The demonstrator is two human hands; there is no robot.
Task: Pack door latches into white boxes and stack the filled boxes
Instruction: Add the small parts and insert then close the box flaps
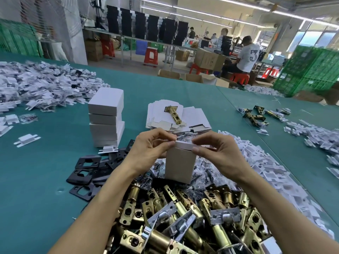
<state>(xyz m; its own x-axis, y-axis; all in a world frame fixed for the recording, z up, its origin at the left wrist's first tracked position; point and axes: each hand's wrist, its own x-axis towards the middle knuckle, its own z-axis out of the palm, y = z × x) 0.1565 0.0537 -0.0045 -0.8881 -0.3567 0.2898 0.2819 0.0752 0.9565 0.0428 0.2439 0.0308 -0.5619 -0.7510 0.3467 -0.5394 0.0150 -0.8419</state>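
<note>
Nearest, a heap of brass door latches [183, 217] lies on the green desk [45, 180]. Directly beyond it, 1 white box [180, 165] is held upright, its top flap folded over. The left hand [152, 145] pinches the flap's left end with curled fingers. The right hand [216, 151] pinches the right end likewise. Black strike plates [86, 167] lie left of the box, and white plastic pieces [266, 171] are heaped to the right. Farther back stands a stack of closed white boxes [106, 118]. Right of that stack are flat box blanks [165, 114] with 1 single latch [173, 111] lying on top.
</note>
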